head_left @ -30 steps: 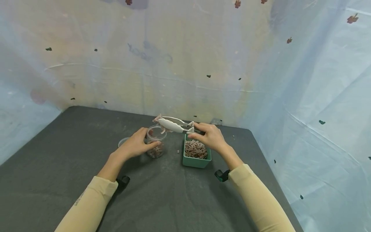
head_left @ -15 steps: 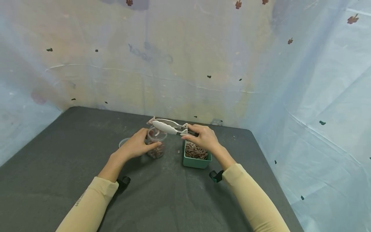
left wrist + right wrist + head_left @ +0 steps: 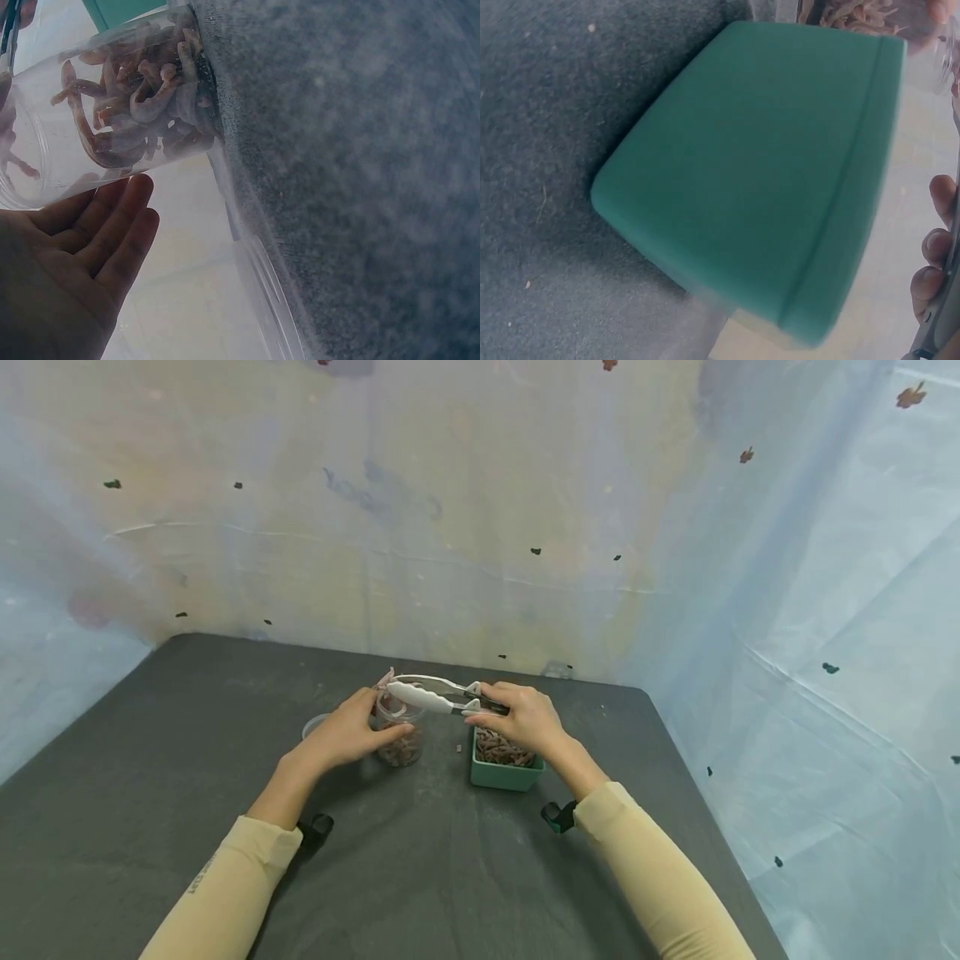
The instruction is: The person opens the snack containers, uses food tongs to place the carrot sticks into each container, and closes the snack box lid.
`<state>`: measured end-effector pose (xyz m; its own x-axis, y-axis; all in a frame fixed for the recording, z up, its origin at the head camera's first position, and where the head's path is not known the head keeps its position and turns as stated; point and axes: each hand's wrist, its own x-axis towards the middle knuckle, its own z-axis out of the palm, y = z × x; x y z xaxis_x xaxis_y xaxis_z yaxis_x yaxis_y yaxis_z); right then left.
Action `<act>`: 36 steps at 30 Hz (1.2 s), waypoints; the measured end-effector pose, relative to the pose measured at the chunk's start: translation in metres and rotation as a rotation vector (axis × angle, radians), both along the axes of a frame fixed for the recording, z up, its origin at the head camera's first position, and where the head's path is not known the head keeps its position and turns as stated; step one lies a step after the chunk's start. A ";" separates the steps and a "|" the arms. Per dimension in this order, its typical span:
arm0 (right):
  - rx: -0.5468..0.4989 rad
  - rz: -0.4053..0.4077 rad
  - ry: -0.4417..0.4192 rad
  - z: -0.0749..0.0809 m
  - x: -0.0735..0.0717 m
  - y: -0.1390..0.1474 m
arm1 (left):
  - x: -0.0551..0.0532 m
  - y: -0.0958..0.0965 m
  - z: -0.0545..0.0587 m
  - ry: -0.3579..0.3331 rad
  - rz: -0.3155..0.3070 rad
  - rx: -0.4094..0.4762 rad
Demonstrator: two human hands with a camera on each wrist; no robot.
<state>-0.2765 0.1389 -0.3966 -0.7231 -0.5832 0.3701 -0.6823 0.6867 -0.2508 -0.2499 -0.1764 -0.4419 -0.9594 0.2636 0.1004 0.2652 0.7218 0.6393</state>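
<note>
My left hand (image 3: 345, 733) holds a clear plastic jar (image 3: 408, 735) upright, thumb on the near side and fingers behind. Brownish, curled strips (image 3: 142, 97) fill the lower part of the jar in the left wrist view. With my right hand (image 3: 525, 717) I grip tongs with white scalloped tips (image 3: 420, 696), reaching leftward over the jar's mouth. More pinkish strips (image 3: 386, 677) stick out from the tong tips at the rim. Below my right hand stands a green box (image 3: 506, 777) heaped with similar strips.
A clear round lid (image 3: 313, 724) lies on the dark table (image 3: 420, 877), partly behind my left hand. One small crumb (image 3: 459, 749) sits between jar and green box. Plastic sheeting (image 3: 465, 527) hangs behind the table and at its sides.
My right hand has brought the tongs left and slightly down, so their tips and the strips are now at the jar's mouth. My left hand keeps its hold on the jar.
</note>
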 end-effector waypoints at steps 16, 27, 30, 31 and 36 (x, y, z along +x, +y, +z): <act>0.281 0.016 -0.030 0.043 -0.004 -0.004 | 0.001 -0.003 -0.001 -0.034 0.035 -0.019; 0.288 -0.005 -0.047 0.046 -0.005 0.001 | 0.001 -0.003 -0.003 -0.017 0.024 -0.008; 0.218 -0.024 -0.066 0.043 -0.004 0.006 | 0.001 -0.003 -0.003 -0.012 0.018 -0.006; 0.189 -0.032 -0.076 0.043 -0.004 0.008 | 0.001 -0.003 -0.003 -0.012 0.016 -0.003; 0.088 -0.055 -0.080 0.042 -0.002 0.021 | 0.002 -0.002 -0.003 -0.007 0.011 0.011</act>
<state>-0.2787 0.1597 -0.3545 -0.7801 -0.5693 0.2593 -0.6230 0.7445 -0.2400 -0.2483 -0.1780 -0.4454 -0.9630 0.2518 0.0965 0.2527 0.7178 0.6488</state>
